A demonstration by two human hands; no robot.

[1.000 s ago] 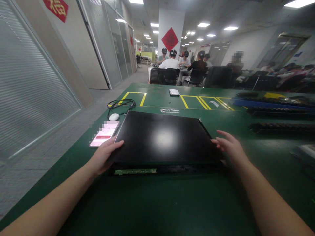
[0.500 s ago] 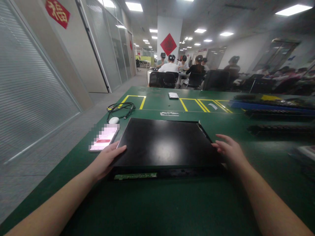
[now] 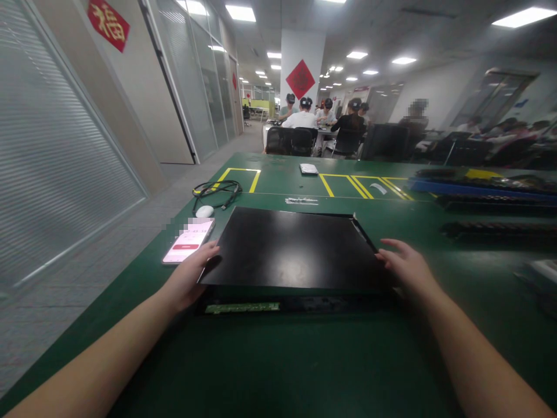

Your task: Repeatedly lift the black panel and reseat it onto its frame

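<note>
Fingers (image 3: 212,248) of the left hand (image 3: 188,277) clamp one panel (image 3: 287,247) near one circuit strip (image 3: 242,307), right hand (image 3: 407,268) touching, grip unclear.

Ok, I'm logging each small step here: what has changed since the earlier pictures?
The screen seems to have risen along its near edge, clearest at the left corner, widening the gap to the green circuit strip. The left hand has drawn back from the screen's top to its left edge. The right hand, by the opposite edge, and the phone stayed put.
</note>
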